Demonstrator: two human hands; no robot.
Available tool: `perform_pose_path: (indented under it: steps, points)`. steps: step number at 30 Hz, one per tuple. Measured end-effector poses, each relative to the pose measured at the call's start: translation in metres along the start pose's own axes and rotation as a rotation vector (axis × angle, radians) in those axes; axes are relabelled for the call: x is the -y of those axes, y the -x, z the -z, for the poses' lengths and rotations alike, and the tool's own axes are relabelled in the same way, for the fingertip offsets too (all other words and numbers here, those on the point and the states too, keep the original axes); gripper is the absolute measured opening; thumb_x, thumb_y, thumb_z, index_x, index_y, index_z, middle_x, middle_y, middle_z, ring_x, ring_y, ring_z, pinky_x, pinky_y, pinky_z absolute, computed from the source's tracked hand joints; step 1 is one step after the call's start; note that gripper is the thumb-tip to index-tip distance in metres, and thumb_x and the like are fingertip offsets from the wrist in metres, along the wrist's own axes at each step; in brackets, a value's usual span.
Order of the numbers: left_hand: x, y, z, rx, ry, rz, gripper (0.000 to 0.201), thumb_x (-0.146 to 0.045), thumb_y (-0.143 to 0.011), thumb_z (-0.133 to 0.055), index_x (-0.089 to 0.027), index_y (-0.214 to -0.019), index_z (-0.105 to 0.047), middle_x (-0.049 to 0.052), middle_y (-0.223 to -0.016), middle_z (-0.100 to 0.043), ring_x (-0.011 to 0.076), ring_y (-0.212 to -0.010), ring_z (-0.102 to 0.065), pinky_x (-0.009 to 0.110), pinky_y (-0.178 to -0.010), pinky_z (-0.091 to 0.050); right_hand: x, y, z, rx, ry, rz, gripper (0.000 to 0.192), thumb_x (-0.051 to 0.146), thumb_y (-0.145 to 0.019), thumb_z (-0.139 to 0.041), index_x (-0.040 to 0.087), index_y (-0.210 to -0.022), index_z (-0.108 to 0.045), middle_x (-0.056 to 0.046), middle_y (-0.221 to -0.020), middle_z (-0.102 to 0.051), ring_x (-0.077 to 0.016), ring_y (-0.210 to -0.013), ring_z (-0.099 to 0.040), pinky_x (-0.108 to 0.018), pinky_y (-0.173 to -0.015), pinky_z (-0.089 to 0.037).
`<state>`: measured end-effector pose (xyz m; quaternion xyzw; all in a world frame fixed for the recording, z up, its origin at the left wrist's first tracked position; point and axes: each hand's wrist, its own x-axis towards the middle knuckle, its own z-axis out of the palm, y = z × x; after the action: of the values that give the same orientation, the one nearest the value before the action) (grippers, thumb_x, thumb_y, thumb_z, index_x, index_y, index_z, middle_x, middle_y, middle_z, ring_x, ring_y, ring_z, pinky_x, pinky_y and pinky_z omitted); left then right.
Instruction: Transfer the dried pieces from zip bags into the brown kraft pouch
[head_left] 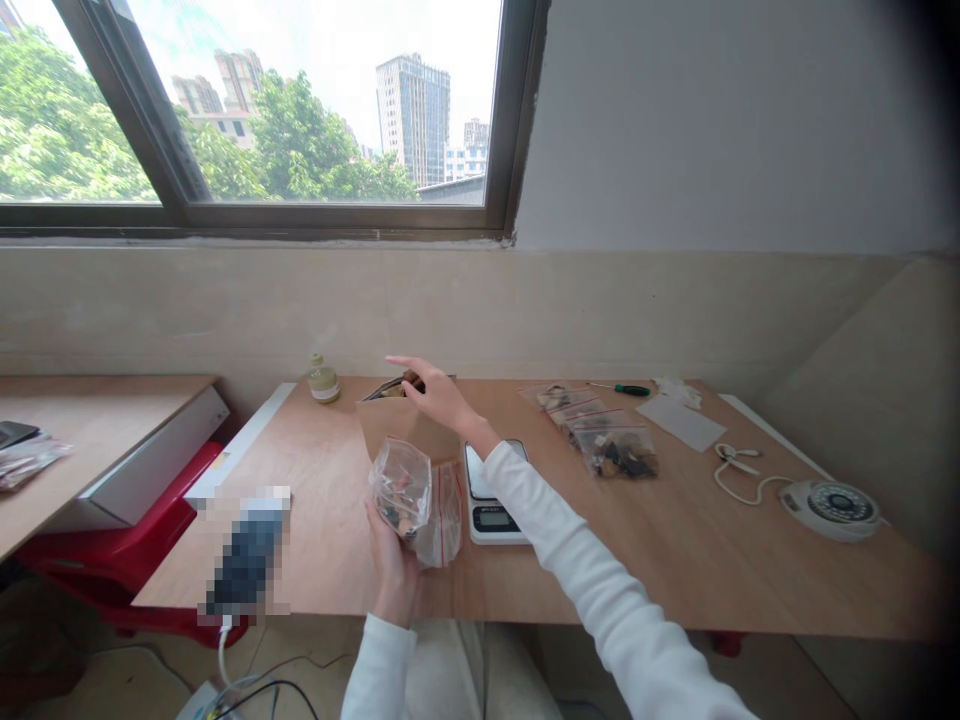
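My left hand [390, 560] is wrapped round the lower side of a clear plastic zip bag [401, 490], whose mouth gapes upward. Small tan and dark pieces lie inside it. Beside it, flat clear zip bags with red seal lines [445, 515] rest on the table. My right hand [439, 395] reaches over the mouth of a brown paper bag [394, 428], forefinger stretched out and thumb apart; I see nothing held in it. Brownish contents show at the paper bag's opening. A white digital scale [495, 522] sits under my right forearm, partly hidden by the sleeve.
Filled zip bags [619, 450] lie right of the scale, near a green-handled screwdriver [631, 389] and white paper [682, 422]. A round white device with a cable [832, 510] is far right. A small bottle [324, 382] and a blurred phone [247, 555] are left.
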<state>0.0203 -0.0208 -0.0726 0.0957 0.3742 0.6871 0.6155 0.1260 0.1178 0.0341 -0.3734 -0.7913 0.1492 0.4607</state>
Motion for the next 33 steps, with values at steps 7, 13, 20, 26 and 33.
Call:
perform_pose_path:
  steps: [7,13,20,26,33]
  points:
    - [-0.001,0.0,-0.001,0.006,0.0,-0.019,0.04,-0.047,-0.094,-0.037,-0.029,-0.121,-0.06,0.002,-0.105,-0.07,0.0129,-0.083,-0.067,0.028,-0.082,-0.053,-0.001,0.0,0.002,0.02,-0.025,-0.016,0.023,0.016,-0.089,-0.045,0.017,-0.104,-0.062,-0.005,-0.103,-0.067,-0.0142,-0.087,-0.063,-0.026,-0.079,-0.048]
    - [-0.003,0.002,-0.002,0.009,-0.017,-0.027,0.041,-0.046,-0.094,-0.036,-0.032,-0.127,-0.056,0.001,-0.106,-0.069,0.0112,-0.077,-0.066,0.024,-0.074,-0.054,0.003,0.005,0.007,0.103,0.11,0.033,0.028,0.026,-0.096,-0.041,0.018,-0.093,-0.067,-0.007,-0.11,-0.066,-0.0162,-0.096,-0.062,-0.029,-0.087,-0.045]
    - [0.0,-0.002,0.003,0.065,-0.069,-0.031,0.047,-0.05,-0.093,-0.036,-0.03,-0.133,-0.051,0.003,-0.1,-0.072,0.0104,-0.064,-0.065,0.022,-0.063,-0.052,0.038,0.025,0.022,-0.138,0.013,0.002,0.026,0.014,-0.089,-0.039,0.019,-0.095,-0.064,-0.008,-0.11,-0.061,-0.0182,-0.102,-0.057,-0.033,-0.089,-0.046]
    - [0.003,-0.003,0.001,0.16,-0.098,-0.056,0.051,-0.056,-0.09,-0.038,-0.024,-0.125,-0.059,0.007,-0.105,-0.071,0.0155,-0.085,-0.069,0.028,-0.079,-0.053,0.062,0.054,0.043,0.586,-0.159,-0.223,0.026,0.006,-0.078,-0.041,0.019,-0.076,-0.064,0.002,-0.068,-0.062,-0.0109,-0.06,-0.058,-0.02,-0.054,-0.042]
    - [0.008,-0.005,-0.001,0.056,-0.213,-0.181,0.049,-0.054,-0.09,-0.042,-0.017,-0.112,-0.065,0.01,-0.114,-0.068,0.0191,-0.103,-0.065,0.027,-0.088,-0.05,0.053,0.072,0.01,0.735,-0.056,-0.085,0.02,0.008,-0.055,-0.072,0.017,-0.071,-0.064,-0.002,-0.081,-0.066,-0.0174,-0.078,-0.06,-0.023,-0.064,-0.046]
